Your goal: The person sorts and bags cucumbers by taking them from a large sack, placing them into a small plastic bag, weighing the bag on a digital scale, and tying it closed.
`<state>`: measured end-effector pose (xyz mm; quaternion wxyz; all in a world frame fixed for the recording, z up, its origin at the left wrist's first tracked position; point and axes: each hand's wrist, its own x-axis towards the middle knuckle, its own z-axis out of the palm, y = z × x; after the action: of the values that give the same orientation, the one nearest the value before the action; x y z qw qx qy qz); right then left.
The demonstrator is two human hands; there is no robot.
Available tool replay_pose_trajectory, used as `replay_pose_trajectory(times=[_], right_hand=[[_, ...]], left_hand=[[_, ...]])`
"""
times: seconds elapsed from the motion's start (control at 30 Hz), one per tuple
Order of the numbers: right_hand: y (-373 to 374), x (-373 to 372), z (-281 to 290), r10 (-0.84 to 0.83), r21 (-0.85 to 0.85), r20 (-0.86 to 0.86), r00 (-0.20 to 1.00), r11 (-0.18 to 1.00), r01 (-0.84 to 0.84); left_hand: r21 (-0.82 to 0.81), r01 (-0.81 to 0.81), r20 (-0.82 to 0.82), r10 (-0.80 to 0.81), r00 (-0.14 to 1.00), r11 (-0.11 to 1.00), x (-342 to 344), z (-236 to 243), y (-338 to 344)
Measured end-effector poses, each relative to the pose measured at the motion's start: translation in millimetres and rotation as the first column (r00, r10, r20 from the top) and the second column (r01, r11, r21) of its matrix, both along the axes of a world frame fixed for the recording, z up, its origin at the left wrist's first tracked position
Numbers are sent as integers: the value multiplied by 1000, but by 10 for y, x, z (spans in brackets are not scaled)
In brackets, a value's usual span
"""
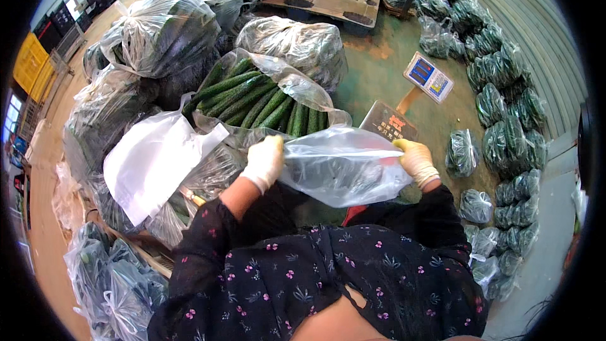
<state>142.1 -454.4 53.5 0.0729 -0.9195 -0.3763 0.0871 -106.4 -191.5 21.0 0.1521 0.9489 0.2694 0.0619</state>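
A clear plastic bag [347, 173] is stretched between my two gloved hands, with its upper edge spread sideways. My left hand [265, 161] is closed on one end of that edge, and my right hand [416, 161] grips the other end. Just beyond the bag, a large opened sack [322, 98] shows many dark green cucumbers [252, 98] lying side by side. Left of my left hand, a stack of white plastic bags [154, 155] rests on top of filled sacks. A weighing scale [388, 123] with a flat plate stands past my right hand.
The scale's display [429, 77] rises on a post behind its plate. Large filled sacks [167, 31] are heaped at the left. Rows of small bagged cucumbers [505, 142] line the right side by a ribbed shutter [524, 19]. A pallet [322, 3] lies at the back.
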Motion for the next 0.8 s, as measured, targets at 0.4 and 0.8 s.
replay_pose_trajectory(times=[0.4, 0.8], right_hand=[[741, -364, 374, 655, 487, -343, 673, 737, -469], [1890, -1112, -1275, 616, 181, -152, 773, 786, -591]], left_hand=[[-868, 280, 328, -48, 944, -409, -244, -68, -868], [-993, -52, -24, -257, 966, -105, 8, -920, -878]])
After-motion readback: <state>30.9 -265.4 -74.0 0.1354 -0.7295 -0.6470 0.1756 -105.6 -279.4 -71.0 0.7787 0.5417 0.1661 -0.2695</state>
